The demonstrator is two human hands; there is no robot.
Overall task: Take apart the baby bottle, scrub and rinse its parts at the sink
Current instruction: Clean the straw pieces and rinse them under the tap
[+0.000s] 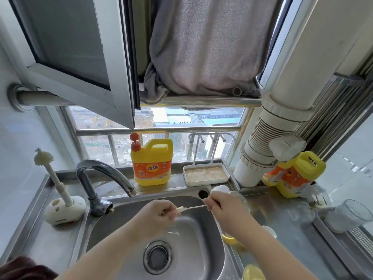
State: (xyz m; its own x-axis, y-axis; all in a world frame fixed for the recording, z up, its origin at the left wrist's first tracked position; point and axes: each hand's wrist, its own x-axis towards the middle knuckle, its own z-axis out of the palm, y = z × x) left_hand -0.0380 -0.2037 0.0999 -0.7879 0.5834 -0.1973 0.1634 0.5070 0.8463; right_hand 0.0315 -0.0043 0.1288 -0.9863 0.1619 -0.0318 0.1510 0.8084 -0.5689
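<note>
Over the steel sink (113,229) my right hand (220,205) pinches a thin white brush (191,207) by its wire handle. My left hand (159,214) is closed around the brush's bristled tip and whatever small bottle part sits on it; that part is hidden by my fingers. Behind my right hand, a clear bottle body (240,201) and a white cap (221,188) lie on the counter. Yellow bottle parts (230,239) rest at the sink's right rim, with another yellow piece (253,272) at the bottom edge. A large bottle brush (54,178) stands in its white holder (64,211) on the left.
The tap (105,178) arches over the sink's left side, no water running. A yellow dish soap jug (152,162) and a white tray (205,174) stand on the back ledge. A second jug (294,174) leans at the right, near a clear glass (347,217).
</note>
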